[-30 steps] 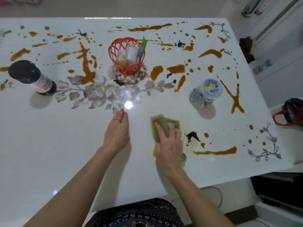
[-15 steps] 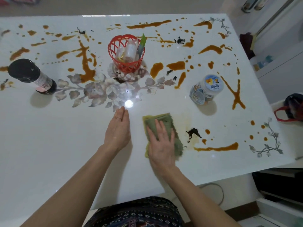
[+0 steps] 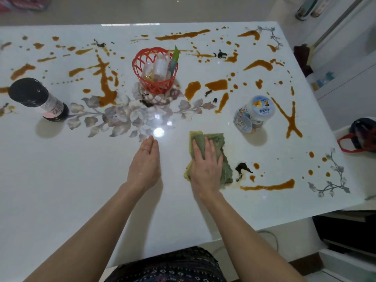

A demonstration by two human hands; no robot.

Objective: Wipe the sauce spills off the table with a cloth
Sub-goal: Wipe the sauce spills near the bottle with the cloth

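Observation:
A folded green and yellow cloth (image 3: 220,146) lies on the white glossy table (image 3: 61,180). My right hand (image 3: 205,165) presses flat on the cloth with straight fingers. My left hand (image 3: 145,163) rests flat on the bare tabletop to the left of the cloth, a ring on one finger. Orange-brown sauce spills (image 3: 268,187) streak the table just right of the cloth, beside a dark scrap (image 3: 242,168). More sauce (image 3: 105,84) covers the far half, and a faint smear shows by the cloth's right edge.
A red basket (image 3: 155,71) with small bottles stands at the far middle. A dark-capped bottle (image 3: 36,98) is at the left. A small lidded jar (image 3: 252,113) sits just beyond the cloth to the right. The table's right edge drops off near a bag (image 3: 364,135).
My right hand slid the cloth left, then back right and a little farther away, leaving a faint smear near the dark scrap. My left hand stayed put.

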